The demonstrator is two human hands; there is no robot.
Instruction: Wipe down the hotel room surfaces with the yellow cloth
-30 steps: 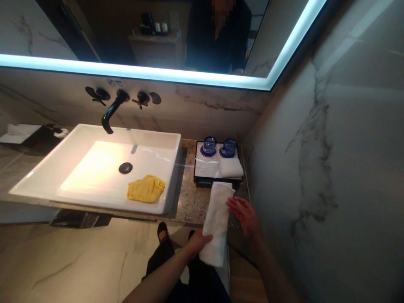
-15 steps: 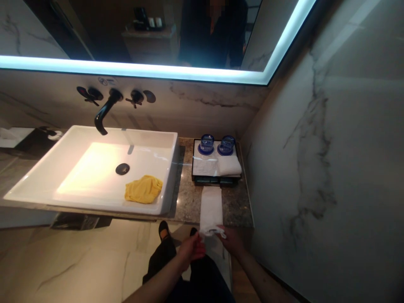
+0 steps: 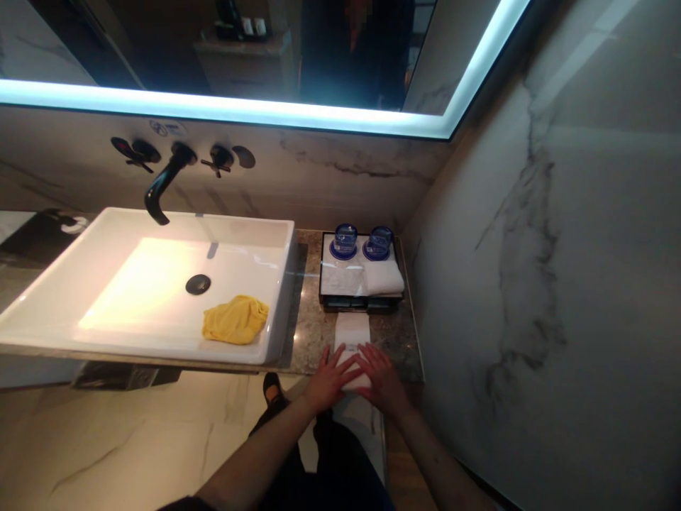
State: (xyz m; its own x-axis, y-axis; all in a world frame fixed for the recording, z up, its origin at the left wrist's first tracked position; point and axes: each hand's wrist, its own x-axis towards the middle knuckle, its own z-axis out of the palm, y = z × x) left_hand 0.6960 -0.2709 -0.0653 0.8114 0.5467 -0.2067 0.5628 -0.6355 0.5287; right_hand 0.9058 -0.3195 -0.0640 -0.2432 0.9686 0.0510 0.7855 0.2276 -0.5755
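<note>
A narrow folded white towel (image 3: 352,327) lies on the stone counter at its front edge. My left hand (image 3: 330,380) rests on the towel's near part, fingers stretched out and apart. Beside it, my right hand (image 3: 381,377) lies on the same cloth with its fingers extended. The fingertips of both hands come close together over the towel, covering much of its near end. Just beyond stands a black-edged tray (image 3: 322,277) with another folded white cloth (image 3: 383,277) on it.
Two blue-covered glasses (image 3: 345,241) stand at the tray's back. To the left is a white basin (image 3: 133,270) with a yellow cloth (image 3: 235,321) inside. A black faucet (image 3: 159,188) juts over it. A marble wall (image 3: 532,284) rises on the right.
My hands have moved forward from the towel's hanging near end onto its top at the counter edge. The near end is now folded up, and the fingers have flattened out.
</note>
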